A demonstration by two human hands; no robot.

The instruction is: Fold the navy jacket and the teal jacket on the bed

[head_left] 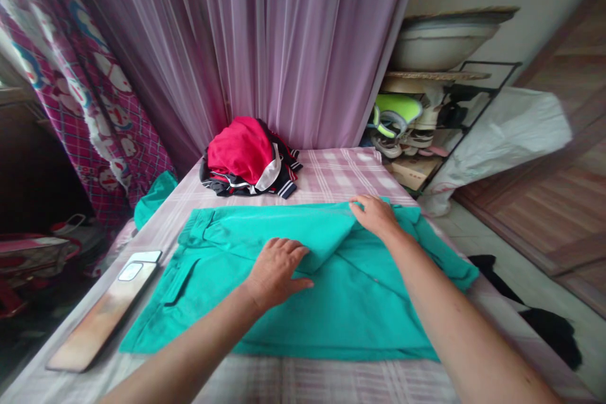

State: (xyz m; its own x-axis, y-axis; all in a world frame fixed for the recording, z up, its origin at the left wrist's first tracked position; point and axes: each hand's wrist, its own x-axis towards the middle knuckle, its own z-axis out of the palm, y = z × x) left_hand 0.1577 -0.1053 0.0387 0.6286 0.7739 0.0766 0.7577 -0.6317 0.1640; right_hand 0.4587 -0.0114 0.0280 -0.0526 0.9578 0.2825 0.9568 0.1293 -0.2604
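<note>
A teal green garment (pixel 331 322) lies spread out flat, with a dark-edged pocket slit near its left end. One part of it is folded over, making a diagonal edge across the middle. My left hand (pixel 279 268) is on this folded part, palm down, thumb apart from the fingers. At the far edge, right of the middle, my right hand (pixel 373 211) has its fingers bent onto the cloth and grips the fold there. The right end of the garment spreads out beyond my right forearm.
A red and black clothing pile (pixel 243 154) sits at the back of the checked tablecloth (pixel 331 173). A phone (pixel 108 315) lies face down at the left edge. Purple curtains (pixel 293 44) hang behind. To the right stand a shoe rack (pixel 466 129) and a white plastic bag (pixel 516 132).
</note>
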